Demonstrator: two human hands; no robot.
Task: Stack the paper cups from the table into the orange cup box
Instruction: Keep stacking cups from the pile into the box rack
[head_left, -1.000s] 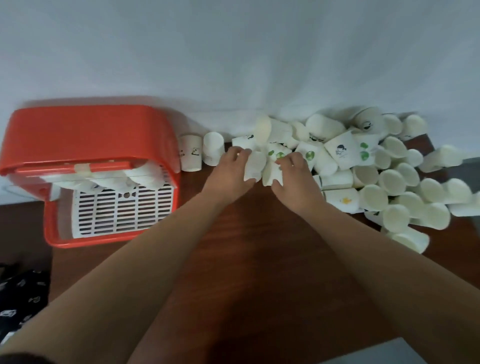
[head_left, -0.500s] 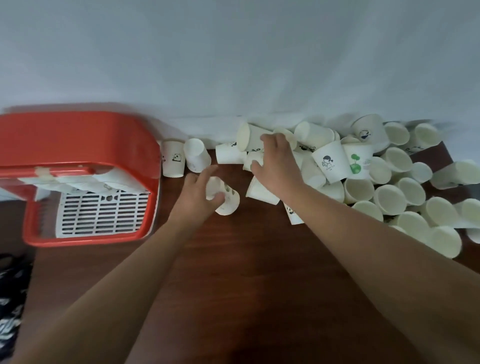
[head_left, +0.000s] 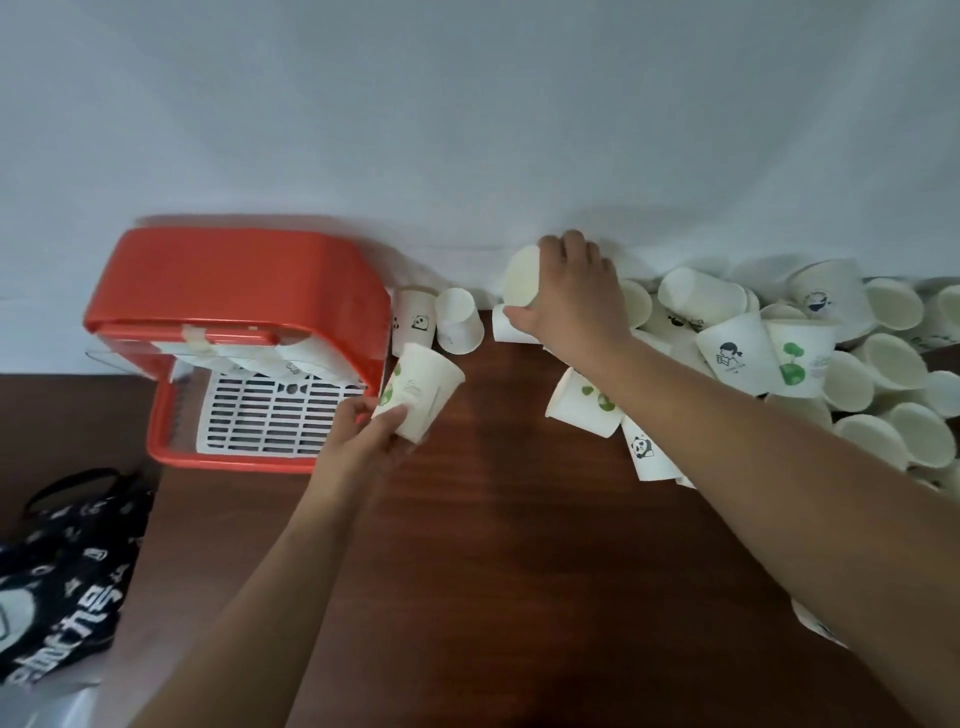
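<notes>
Cups (head_left: 810, 358) lay heaped, most on their sides, along the far right of the desk (head_left: 493, 545) against a white backdrop. Two more sat just beside the orange box (head_left: 234, 280) at the left. The box opened toward the person, and what looked like a few cups lay inside above its white grille (head_left: 275, 410).

The left hand (head_left: 361, 441) gripped a green-print cup (head_left: 423, 387) near its base. Thumb and fingers curled round the wall, and the mouth tilted up and away, close to the box's front corner. The right hand (head_left: 576, 301) reached to the near end of the heap. Its fingers were wrapped over a plain cup (head_left: 522, 280) whose mouth faced left.

Such cups are probably very light and thin-walled, so a hard squeeze would likely dent them. A soft grip round the wall, close to the stiffer rim or base, seemed safest. Being round and loose, those in the heap could roll or scatter at a nudge. A black printed bag (head_left: 62, 571) lay off the desk's left edge.
</notes>
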